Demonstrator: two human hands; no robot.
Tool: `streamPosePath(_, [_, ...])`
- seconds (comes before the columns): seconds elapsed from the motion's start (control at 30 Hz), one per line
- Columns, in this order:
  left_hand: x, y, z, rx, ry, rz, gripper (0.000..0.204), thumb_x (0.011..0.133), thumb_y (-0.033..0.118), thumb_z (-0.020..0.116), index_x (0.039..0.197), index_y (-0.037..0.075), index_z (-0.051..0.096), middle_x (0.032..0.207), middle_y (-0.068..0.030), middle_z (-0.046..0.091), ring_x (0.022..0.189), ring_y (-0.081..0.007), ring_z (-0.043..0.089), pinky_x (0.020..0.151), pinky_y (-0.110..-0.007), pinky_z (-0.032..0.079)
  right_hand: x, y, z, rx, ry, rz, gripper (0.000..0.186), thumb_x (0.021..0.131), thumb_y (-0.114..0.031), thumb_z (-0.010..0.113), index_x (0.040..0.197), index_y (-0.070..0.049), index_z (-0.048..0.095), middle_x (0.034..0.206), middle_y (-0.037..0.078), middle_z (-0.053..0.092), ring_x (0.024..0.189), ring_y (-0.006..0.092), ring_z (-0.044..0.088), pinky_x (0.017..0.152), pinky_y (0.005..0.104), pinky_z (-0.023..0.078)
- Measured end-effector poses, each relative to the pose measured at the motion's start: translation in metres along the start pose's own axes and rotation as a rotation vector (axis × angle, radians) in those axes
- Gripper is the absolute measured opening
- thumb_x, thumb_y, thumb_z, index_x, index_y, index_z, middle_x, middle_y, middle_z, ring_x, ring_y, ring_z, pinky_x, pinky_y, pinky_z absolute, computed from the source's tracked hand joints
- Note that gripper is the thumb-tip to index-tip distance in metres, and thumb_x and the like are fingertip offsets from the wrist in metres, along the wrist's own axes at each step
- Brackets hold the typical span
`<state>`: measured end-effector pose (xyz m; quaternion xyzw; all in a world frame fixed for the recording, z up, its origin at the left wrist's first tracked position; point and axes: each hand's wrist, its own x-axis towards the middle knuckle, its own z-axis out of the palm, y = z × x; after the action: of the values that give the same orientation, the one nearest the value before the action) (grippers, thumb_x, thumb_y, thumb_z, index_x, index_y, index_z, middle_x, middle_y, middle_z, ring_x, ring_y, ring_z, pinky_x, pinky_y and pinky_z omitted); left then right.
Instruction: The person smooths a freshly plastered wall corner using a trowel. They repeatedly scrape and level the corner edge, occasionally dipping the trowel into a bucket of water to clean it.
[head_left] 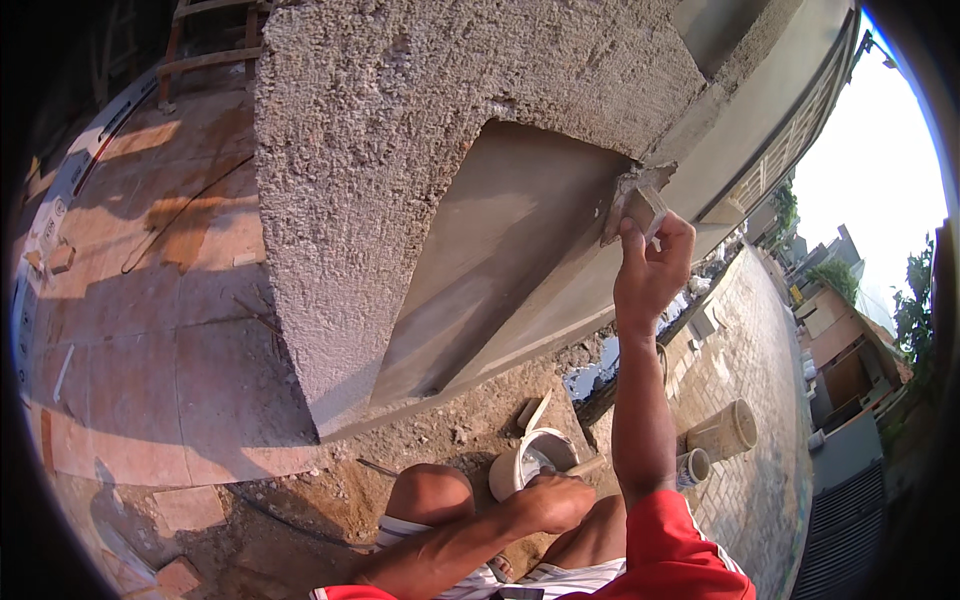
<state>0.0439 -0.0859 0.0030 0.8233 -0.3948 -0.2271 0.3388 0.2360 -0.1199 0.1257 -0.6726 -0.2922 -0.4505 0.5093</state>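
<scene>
My right hand is raised and pinches a small flat rectangular piece, grey with mortar. This piece is against the upper right corner of a recess in the wall, where wet-looking mortar clings. Low between my knees, my left hand is closed beside the rim of a pale bucket with greyish stuff inside. A pale wooden-looking piece shows just beyond its knuckles; whether the fingers grip it is hidden.
The rough plastered wall fills the middle, with smooth plaster inside its recess. Another mortar-stained bucket and a smaller pail stand on the paving at right. Rubble and sand lie along the wall's foot. A reddish tiled floor stretches left.
</scene>
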Motion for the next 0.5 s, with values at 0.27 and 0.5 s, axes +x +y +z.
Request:
streamPosePath(0.27, [-0.011, 0.004, -0.014, 0.039, -0.023, 0.032, 0.023, 0.078, 0.000, 0.055, 0.098, -0.002, 0.066, 0.101, -0.0208, 0.068, 0.096, -0.0357, 0.067, 0.074, -0.044, 0.053, -0.023, 0.002, -0.060, -0.006, 0.085, 0.069, 0.031, 0.087, -0.004, 0.066, 0.116, 0.003, 0.057, 0.099, 0.008, 0.062, 0.086, 0.0141, 0.058, 0.076, 0.0290, 0.048])
streamPosePath(0.5, [0.005, -0.025, 0.021, 0.050, 0.151, 0.077, 0.016, 0.083, 0.007, 0.052, 0.096, 0.002, 0.062, 0.098, -0.0191, 0.067, 0.094, -0.0348, 0.066, 0.082, -0.046, 0.047, 0.011, -0.093, -0.058, -0.768, -0.549, -0.739, 0.051, 0.067, 0.005, 0.069, 0.117, -0.005, 0.062, 0.103, 0.010, 0.060, 0.082, 0.0266, 0.055, 0.068, 0.0360, 0.048])
